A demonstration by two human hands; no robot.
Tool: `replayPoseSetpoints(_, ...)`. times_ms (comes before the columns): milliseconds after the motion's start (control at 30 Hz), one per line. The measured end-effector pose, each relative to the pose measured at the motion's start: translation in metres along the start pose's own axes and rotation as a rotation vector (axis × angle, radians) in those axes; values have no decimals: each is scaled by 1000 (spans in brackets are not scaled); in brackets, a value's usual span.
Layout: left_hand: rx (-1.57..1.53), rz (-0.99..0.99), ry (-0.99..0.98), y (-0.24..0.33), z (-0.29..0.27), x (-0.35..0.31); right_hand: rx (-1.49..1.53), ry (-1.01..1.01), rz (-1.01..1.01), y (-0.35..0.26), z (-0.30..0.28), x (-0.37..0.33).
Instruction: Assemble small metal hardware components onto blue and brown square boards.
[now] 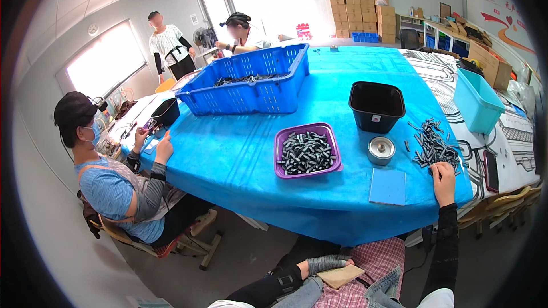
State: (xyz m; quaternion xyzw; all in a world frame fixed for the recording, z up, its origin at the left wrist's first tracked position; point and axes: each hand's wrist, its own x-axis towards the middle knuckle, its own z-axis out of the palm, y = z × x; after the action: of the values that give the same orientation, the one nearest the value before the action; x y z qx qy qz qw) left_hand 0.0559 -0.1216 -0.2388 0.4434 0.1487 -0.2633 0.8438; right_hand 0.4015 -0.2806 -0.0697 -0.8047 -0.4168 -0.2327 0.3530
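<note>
My right hand [443, 183] reaches to the near edge of a loose pile of small black tubular pieces [432, 141]. Its fingers are curled and drawn together among the pieces; what they pinch, if anything, is hidden. Low over my lap is my left hand [331, 263], in a grey covering with bare fingertips, beside a flat tan piece [341, 276]. Its fingers are mostly hidden, so their grip does not show. Left of my right hand lie a flat blue square [387, 186] and a round metal tin [381, 149]. A purple tub [337, 166] holds many similar dark pieces.
A black square bin [377, 111] stands behind the tin. Farther back is a large blue crate [245, 102]; a turquoise bin [478, 101] and a phone [491, 171] are at right. A seated co-worker [123, 188] handles small things at left; two people are farther back.
</note>
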Motion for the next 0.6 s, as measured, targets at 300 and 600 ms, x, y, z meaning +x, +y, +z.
replayPoseSetpoints(300, -103, 180, -91, -16, -20, 14, 16, -17, -46, -4, 1, 5)
replayPoseSetpoints(600, -200, 85, 40, 7, 1, -3, -7, -54, -40, 1, 2, 3)
